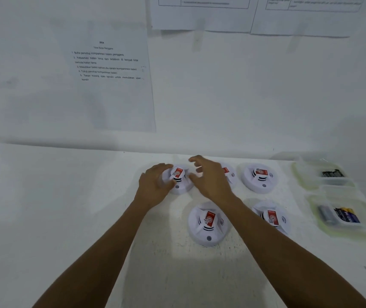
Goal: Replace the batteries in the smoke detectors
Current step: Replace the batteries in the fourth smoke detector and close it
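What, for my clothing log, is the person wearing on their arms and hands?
Nothing that shows. The left hand and right hand are bare: no gloves, rings or bracelets visible. The left forearm and right forearm are bare too, with no sleeve, watch or strap as far back as the picture reaches.

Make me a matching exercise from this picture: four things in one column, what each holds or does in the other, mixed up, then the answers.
Column one:
1. left hand
2. right hand
3. far tray
4. near tray

Column two:
A. holds blue and yellow batteries
B. grips the far-left detector
C. holds black batteries
D. fingers spread, holding nothing

Pairs: 1-B, 2-D, 3-C, 4-A
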